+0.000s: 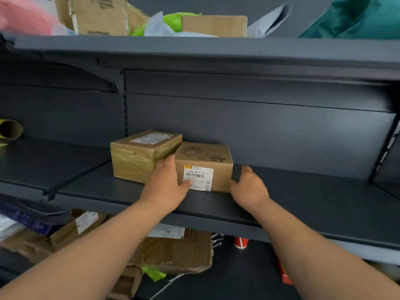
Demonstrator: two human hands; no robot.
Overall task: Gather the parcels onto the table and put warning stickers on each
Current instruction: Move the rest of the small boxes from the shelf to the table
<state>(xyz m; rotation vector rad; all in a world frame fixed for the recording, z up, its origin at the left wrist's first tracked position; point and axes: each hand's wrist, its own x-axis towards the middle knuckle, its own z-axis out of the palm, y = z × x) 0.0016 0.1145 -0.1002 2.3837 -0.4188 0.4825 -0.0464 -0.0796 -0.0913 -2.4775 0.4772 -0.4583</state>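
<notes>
Two brown cardboard parcels stand side by side on the middle dark grey shelf. The right parcel has a white barcode label on its front. My left hand is pressed against that parcel's left side, thumb over the label. On its right side rests my right hand, fingers curled at the corner. The left parcel, wrapped in clear tape with a white label on top, touches the right one and is not held.
The top shelf holds cardboard boxes, grey and green mailer bags and a teal bag. Below lie torn cardboard, a red cup and more parcels. A tape roll sits at far left.
</notes>
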